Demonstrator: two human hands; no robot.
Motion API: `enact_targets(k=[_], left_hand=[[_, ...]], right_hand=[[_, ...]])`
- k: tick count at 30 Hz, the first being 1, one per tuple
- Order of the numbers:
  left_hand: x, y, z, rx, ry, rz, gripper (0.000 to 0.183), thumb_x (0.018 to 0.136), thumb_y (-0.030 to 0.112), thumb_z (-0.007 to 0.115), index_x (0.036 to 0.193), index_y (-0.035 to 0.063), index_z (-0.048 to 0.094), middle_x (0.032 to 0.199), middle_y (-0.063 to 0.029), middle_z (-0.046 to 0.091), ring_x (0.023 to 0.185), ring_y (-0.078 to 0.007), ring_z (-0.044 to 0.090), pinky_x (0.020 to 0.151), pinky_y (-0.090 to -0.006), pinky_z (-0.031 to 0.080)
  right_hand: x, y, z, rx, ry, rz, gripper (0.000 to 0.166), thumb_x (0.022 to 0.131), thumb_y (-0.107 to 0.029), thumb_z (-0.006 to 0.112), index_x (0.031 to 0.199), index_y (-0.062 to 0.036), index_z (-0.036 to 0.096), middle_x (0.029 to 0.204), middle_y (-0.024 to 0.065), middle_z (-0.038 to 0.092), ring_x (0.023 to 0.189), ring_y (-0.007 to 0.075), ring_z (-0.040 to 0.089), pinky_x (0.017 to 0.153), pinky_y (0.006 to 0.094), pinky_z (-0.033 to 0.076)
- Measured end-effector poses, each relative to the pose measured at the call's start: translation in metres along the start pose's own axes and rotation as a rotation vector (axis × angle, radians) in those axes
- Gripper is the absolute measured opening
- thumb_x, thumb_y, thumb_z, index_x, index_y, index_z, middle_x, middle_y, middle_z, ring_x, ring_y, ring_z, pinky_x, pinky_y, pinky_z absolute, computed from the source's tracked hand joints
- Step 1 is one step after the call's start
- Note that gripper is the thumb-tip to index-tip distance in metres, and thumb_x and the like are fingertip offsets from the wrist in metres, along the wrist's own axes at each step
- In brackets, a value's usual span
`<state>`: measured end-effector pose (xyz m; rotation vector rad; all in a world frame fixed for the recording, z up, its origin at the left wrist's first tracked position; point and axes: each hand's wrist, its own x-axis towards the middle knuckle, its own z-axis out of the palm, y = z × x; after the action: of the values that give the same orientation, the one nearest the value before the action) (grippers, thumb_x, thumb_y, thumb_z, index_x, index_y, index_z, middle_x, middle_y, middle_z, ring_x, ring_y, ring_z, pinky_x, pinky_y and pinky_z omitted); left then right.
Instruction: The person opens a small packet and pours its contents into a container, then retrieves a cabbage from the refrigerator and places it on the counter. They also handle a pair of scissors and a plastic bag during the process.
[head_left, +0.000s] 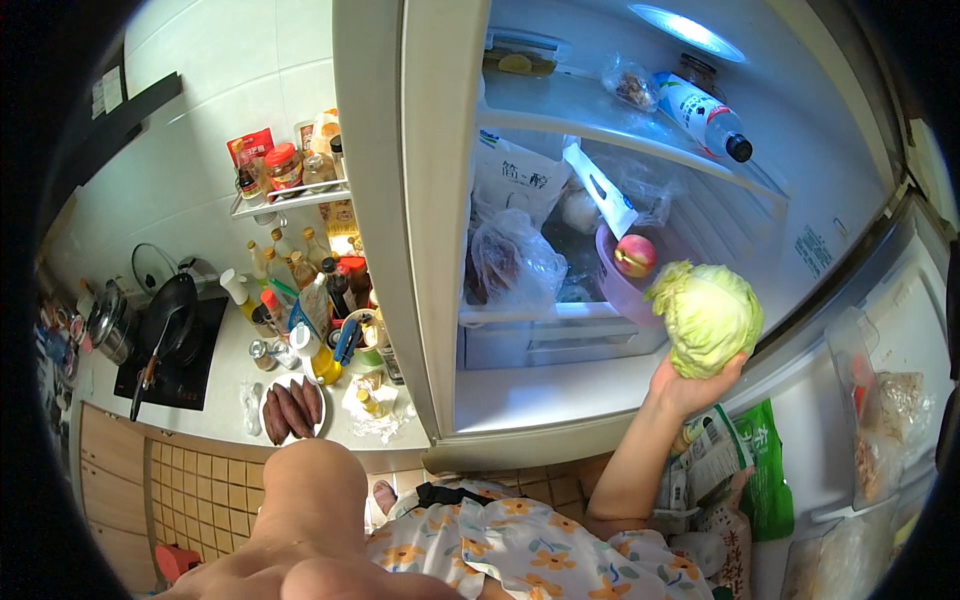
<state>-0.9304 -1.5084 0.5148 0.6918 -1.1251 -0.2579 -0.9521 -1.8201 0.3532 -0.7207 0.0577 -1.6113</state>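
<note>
My right hand holds a pale green cabbage from below, in front of the open refrigerator. Just behind the cabbage, a pinkish bowl stands at the front of the lower shelf with a red-and-yellow fruit in it. Left of the bowl sit a knotted clear plastic bag and a white printed bag. A plastic bottle lies on the upper shelf. Of my left arm only the bent elbow shows; the hand is out of view.
The open refrigerator door is on the right, with bagged goods in its racks. At left, the counter holds a plate of purple sweet potatoes, several sauce bottles and a wok on a black cooktop.
</note>
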Motion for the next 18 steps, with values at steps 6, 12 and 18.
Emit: enact_targets(k=[6, 12, 18], left_hand=[[-0.033, -0.066, -0.024, 0.392, -0.138, 0.076, 0.087, 0.072, 0.022, 0.082, 0.135, 0.0101, 0.023, 0.131, -0.0119, 0.030, 0.124, -0.0270, 0.032, 0.099, -0.0413, 0.035], [-0.075, -0.154, -0.058, 0.305, -0.077, -0.286, 0.109, 0.066, 0.017, 0.088, 0.149, 0.0083, 0.017, 0.143, -0.0151, 0.029, 0.135, -0.0283, 0.033, 0.107, -0.0422, 0.035], [-0.098, -0.185, -0.074, -0.105, -0.062, -0.555, 0.107, 0.066, 0.003, 0.085, 0.149, 0.0100, 0.017, 0.142, -0.0084, 0.032, 0.134, -0.0211, 0.034, 0.109, -0.0367, 0.033]], right_hand=[[-0.021, -0.031, 0.007, -0.029, -0.773, 0.420, 0.090, 0.073, -0.051, 0.072, 0.135, 0.0055, 0.040, 0.133, 0.0190, 0.049, 0.128, 0.0308, 0.045, 0.107, 0.0455, 0.036], [-0.029, -0.064, 0.069, -0.648, -1.570, 0.031, 0.082, 0.067, -0.044, 0.083, 0.130, -0.0001, 0.052, 0.122, 0.0163, 0.056, 0.114, 0.0285, 0.053, 0.101, 0.0414, 0.038], [0.087, 0.023, 0.105, -1.272, -1.509, 0.196, 0.037, 0.094, -0.027, 0.059, 0.121, -0.0012, 0.061, 0.113, 0.0116, 0.067, 0.099, 0.0192, 0.064, 0.088, 0.0316, 0.049]])
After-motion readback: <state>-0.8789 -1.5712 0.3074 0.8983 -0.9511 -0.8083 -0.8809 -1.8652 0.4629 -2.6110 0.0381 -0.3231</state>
